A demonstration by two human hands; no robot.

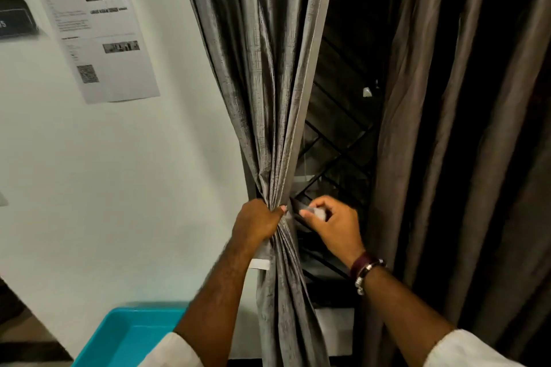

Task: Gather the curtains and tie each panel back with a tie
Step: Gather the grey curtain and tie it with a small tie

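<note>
Pale wall (119, 173) fills the left side of the view, with a printed sheet (95, 30) taped to it and a turquoise tray (131, 337) low down beside it. To the right of the wall hangs the left curtain panel (262, 68), its folds running top to bottom and drawn into 1 narrow waist. The left hand (258, 222) has its grip clamped around that waist, fingers curled round the bunched cloth, so the panel's long axis passes straight through the fist. Just right of it, with only a small gap between, the right hand (331, 225) pinches a short pale strip, most likely the tie (316, 213), between thumb and fingertips; blur hides its full length. Behind both hands shows the dark window grille (343, 134). Farther right, the right curtain panel (462, 128) hangs loose and ungathered, well apart from either hand. The coming move probably turns on the tie lying to the right of the gathered waist, level with it: it has to cross that upright bundle sideways, and the right hand is the nearer one to carry it round.
</note>
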